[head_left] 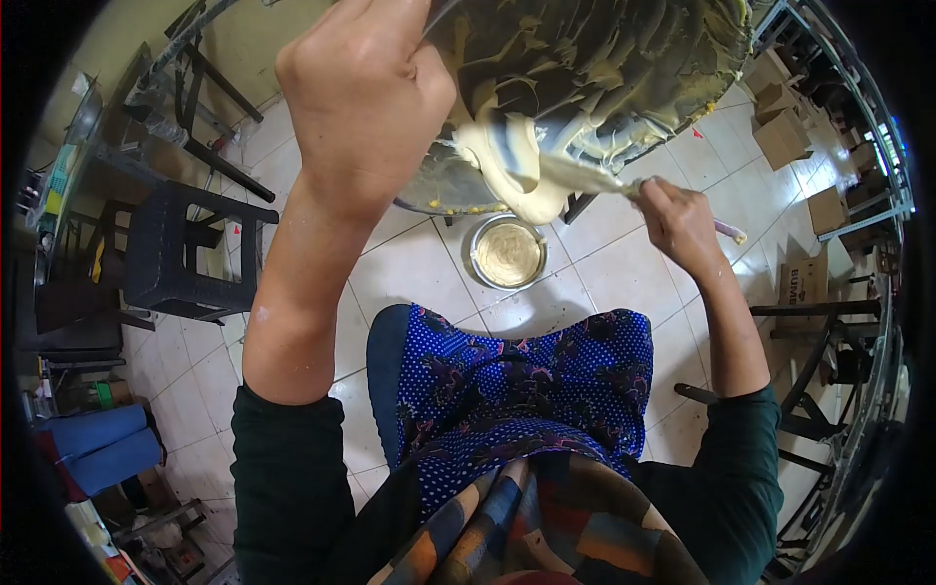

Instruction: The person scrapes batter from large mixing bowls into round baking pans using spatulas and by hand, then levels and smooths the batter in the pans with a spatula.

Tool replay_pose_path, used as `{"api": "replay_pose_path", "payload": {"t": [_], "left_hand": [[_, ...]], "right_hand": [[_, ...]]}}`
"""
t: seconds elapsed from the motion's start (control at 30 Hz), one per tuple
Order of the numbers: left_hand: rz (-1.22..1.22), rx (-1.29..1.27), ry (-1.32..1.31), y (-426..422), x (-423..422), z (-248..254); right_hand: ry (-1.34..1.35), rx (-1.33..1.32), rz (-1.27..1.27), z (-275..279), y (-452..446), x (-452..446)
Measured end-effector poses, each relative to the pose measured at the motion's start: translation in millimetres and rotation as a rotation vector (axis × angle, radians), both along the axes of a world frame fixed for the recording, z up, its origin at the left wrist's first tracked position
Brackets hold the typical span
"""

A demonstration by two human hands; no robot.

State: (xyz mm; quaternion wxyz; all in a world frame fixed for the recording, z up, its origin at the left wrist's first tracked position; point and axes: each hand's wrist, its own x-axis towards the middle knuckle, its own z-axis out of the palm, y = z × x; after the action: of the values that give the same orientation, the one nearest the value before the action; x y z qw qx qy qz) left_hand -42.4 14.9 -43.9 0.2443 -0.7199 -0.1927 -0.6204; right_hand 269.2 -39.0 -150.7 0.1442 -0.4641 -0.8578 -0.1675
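Note:
A large dark basin [595, 58], its inside smeared with cream-coloured batter, is tilted towards me at the top of the view. My left hand [366, 107] is closed in a fist at its left edge, gripping it; the exact hold is partly hidden. In my right hand [678, 222] is a spatula [580, 175], its blade coated and slightly blurred, touching the batter at the basin's lower lip. Thick batter [531, 200] hangs over that lip in a fold. Below it on the floor, a round metal bowl [509, 252] holds more batter.
A dark plastic stool [190, 252] stands on the tiled floor [400, 273] to the left. Cardboard boxes [780, 136] and a metal rack [863, 214] line the right side. Dark wooden legs [814, 390] stick out at lower right. Folded blue cloth [102, 439] lies at lower left.

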Motion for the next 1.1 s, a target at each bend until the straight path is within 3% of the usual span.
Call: {"api": "replay_pose_path", "payload": {"t": [0.07,0.2,0.33,0.73,1.0,1.1], "left_hand": [[0.116,-0.102,0.020,-3,1,-1],[0.024,-0.017,-0.005,-2,7,-1],[0.020,-0.041,-0.008,0,5,-3],[-0.048,0.037,-0.003,4,11,-4],[-0.005,-0.053,0.018,3,7,-2],[0.018,-0.064,0.029,-1,9,-1]], "right_hand": [[0.142,0.092,-0.069,1,8,0],[0.120,0.137,-0.338,-13,37,-2],[0.127,0.038,-0.426,-43,45,-3],[0.523,-0.044,-0.163,-98,14,-44],[0.368,0.026,0.026,-78,-9,-25],[0.341,0.203,0.003,-68,-5,-23]]}}
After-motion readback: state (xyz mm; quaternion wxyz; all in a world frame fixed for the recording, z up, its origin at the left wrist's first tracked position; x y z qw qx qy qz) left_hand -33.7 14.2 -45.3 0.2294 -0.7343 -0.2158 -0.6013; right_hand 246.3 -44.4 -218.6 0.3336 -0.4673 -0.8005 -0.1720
